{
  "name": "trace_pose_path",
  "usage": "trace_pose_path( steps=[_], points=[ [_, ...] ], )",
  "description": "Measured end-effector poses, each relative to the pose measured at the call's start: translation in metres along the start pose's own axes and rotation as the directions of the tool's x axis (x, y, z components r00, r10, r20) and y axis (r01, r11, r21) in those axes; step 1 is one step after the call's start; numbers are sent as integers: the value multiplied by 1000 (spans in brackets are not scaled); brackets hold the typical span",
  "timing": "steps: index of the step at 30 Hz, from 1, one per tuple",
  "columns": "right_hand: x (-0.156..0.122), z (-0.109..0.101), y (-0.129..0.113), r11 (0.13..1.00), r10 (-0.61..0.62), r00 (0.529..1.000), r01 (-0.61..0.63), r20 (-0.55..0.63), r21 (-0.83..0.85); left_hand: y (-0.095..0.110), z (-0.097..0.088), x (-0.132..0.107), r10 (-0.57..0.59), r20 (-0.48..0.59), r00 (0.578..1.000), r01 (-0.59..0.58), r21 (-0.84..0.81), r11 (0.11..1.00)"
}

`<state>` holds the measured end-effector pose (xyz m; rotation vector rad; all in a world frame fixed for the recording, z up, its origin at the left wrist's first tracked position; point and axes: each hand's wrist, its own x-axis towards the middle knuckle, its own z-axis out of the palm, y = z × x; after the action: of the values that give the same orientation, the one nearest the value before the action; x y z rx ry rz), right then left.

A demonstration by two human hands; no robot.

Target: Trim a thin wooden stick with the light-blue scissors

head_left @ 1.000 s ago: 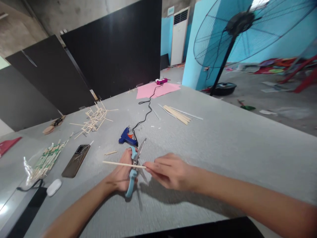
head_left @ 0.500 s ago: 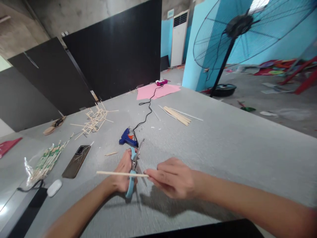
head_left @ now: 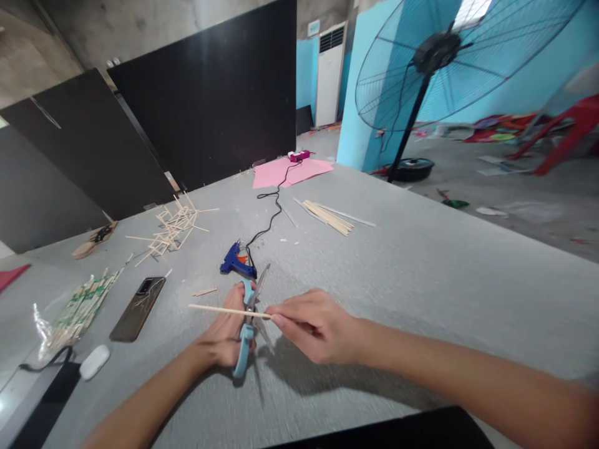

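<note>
My left hand (head_left: 224, 333) is closed round the light blue handles of a pair of scissors (head_left: 247, 324), whose metal blades stand apart and point away from me. My right hand (head_left: 311, 324) pinches the right end of a thin wooden stick (head_left: 219, 309). The stick lies level across the blades and sticks out to the left. Both hands hover just above the grey table (head_left: 421, 268).
A blue glue gun (head_left: 236, 262) with a black cord (head_left: 269, 218) lies just beyond the scissors. Left are a phone (head_left: 136, 300), a bag of sticks (head_left: 75, 308), a white case (head_left: 94, 362) and a stick pile (head_left: 173, 227). Further back lie loose sticks (head_left: 330, 217), pink paper (head_left: 290, 171) and a floor fan (head_left: 421, 68).
The hands, stick and scissors dipped slightly toward me, then came back up. The stick has stayed between the open blades, and the view has shifted a little.
</note>
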<state>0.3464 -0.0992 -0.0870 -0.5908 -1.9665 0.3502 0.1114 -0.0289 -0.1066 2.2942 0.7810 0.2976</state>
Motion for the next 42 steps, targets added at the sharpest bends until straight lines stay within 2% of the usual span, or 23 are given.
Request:
trace_pose_path(
  steps=[3,6,8,11,15,18,27,36,42],
  points=[
    [1,2,-2,1000,17,999,-16,-37,7,-3,1,0,15,-4,1000,-15,5,1000],
    [2,1,-6,982,141,990,-139,-5,126,-3,1,-1,14,-10,1000,-14,20,1000],
    [3,0,-9,916,292,953,-304,83,260,-3,2,-2,19,-38,999,-18,27,999],
    [3,-1,-10,760,465,862,-505,200,410,-1,1,-2,27,-111,994,-25,26,999],
    [3,0,-8,636,553,787,-611,273,471,1,1,-2,7,-150,989,-5,12,1000],
    [3,1,-7,587,576,759,-643,303,492,1,1,0,-16,-144,989,18,17,1000],
    [2,0,-9,633,544,794,-601,272,487,8,0,1,6,-125,992,-6,4,1000],
    [1,-2,-7,801,419,891,-454,177,391,3,1,-1,27,-119,993,-25,22,999],
    [0,-3,-7,879,361,924,-382,125,284,3,0,-1,-6,-109,994,5,-4,1000]
  ],
)
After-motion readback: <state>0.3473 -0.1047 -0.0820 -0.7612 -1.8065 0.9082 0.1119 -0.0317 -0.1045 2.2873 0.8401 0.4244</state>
